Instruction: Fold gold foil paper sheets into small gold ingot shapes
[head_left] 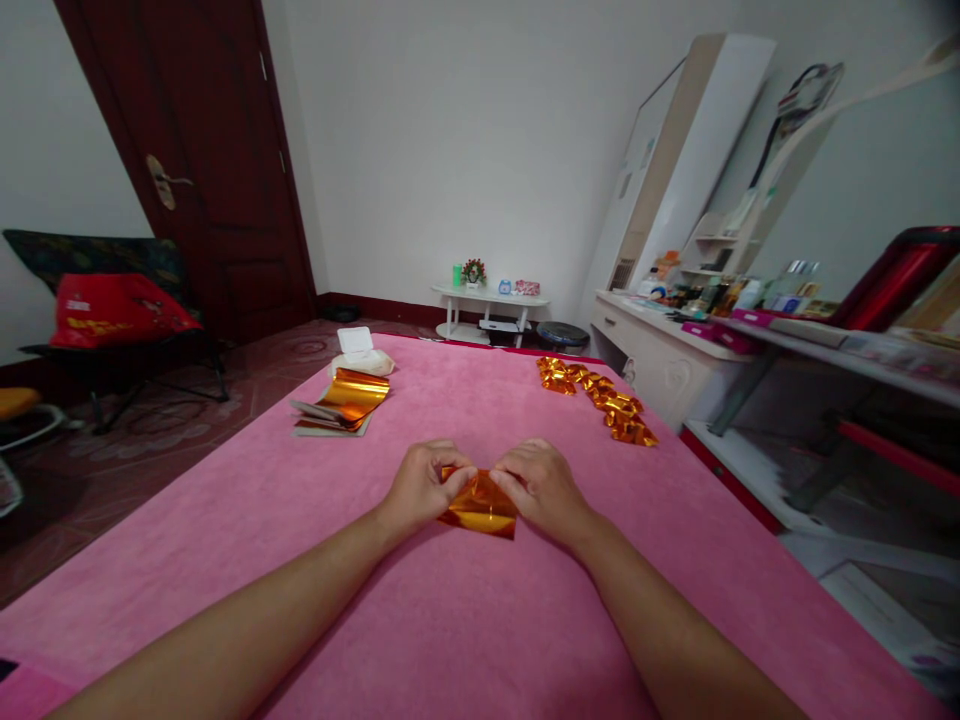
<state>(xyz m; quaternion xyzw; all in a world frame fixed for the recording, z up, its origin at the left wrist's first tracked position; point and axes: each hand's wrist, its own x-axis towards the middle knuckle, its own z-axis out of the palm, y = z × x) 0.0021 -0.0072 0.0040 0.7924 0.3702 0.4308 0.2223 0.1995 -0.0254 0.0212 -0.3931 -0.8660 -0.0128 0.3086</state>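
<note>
Both hands meet over a sheet of shiny orange-gold foil (484, 512) at the middle of the pink cloth (420, 620). My left hand (424, 482) pinches the foil's far left edge between thumb and fingers. At the far right edge, my right hand (544, 488) pinches it the same way. The foil's near part hangs flat toward me; whether anything is wrapped inside I cannot tell. A stack of foil sheets (352, 398) with grey-brown backing lies at the left. Several twisted gold foil pieces (615, 405) are strewn in a row at the right.
Behind the foil stack sits a whitish packet with an open lid (360, 352). A cluttered dressing table (667, 325) stands along the right. At the left is a chair with a red bag (120, 308). A small white table (491, 295) stands by the far wall.
</note>
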